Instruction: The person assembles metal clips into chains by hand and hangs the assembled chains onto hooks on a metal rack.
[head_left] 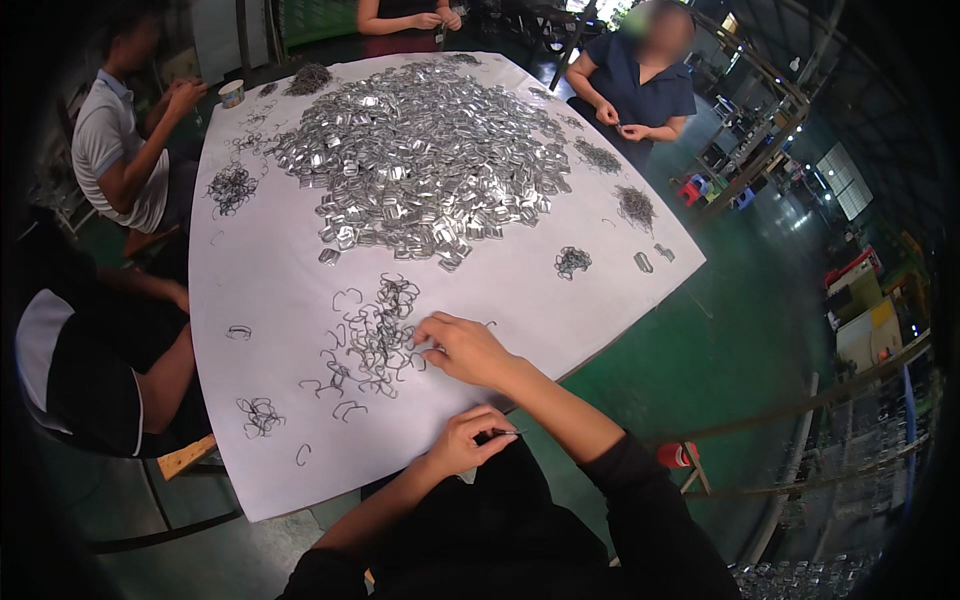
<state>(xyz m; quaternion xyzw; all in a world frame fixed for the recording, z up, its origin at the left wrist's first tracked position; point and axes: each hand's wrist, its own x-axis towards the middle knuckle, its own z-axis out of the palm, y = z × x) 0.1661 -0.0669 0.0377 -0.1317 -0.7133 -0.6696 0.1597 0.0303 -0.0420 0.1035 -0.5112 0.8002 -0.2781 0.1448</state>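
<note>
R hand (468, 350) is over the white table (600, 320), w/ its fingertips at the right side of the hook pile (383, 345), a loose tangle of bent wires; finger and thumb curl in close, but I can't tell if they're apart or pinched on a wire; L hand (465, 442) is by the near edge of the table, thumb and fingers pinched together on a thin dark bit (503, 432) that pokes out to the right; so the step now is prob getting a wire w/ R hand while L hand holds its bit; next move prob calls for a neat pinch on just one wire, pulled free w/o dragging its pals along, b/c they lie all crossed and could snag;

most of the thin dark bit is hidden by fingers, so can't say its full shape; a pale thing (468, 476) just under L hand is too small to name; R fingertips blend in w/ the wires; up the table, the big shiny heap (430, 150) of metal pcs is packed so tight that lots are covered; the person at the top (400, 10) is cut off by the upper edge; the person at lower left (85, 370) is mostly lost in dark
</note>
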